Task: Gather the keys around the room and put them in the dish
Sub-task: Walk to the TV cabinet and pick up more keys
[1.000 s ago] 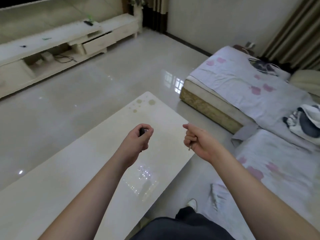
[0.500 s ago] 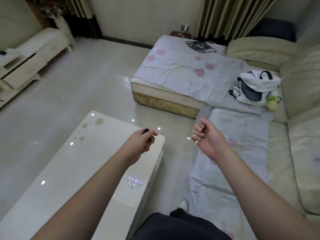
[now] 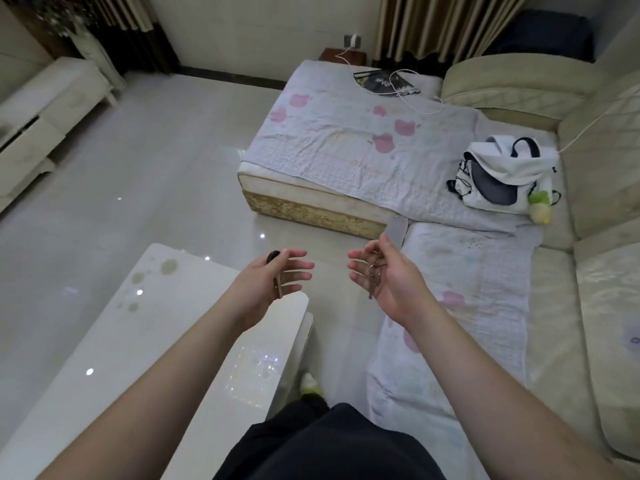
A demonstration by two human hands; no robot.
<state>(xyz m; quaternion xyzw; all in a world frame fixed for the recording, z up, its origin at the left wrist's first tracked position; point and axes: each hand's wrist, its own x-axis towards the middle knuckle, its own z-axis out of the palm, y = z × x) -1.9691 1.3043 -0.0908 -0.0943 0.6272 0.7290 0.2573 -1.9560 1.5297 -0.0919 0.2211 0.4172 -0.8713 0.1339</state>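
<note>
Both forearms reach forward past the far corner of the white counter [image 3: 145,344], palms turned toward each other with a gap between them. The left hand [image 3: 266,282] hovers just over that corner, its grip loose with fingers spread, a black-headed key [image 3: 276,273] resting against the palm under the thumb. The right hand [image 3: 384,275], off the counter's right side above the floor and near the patterned mattress [image 3: 346,147], is cupped half wide around a ring of keys [image 3: 373,277] dangling from its fingers.
</note>
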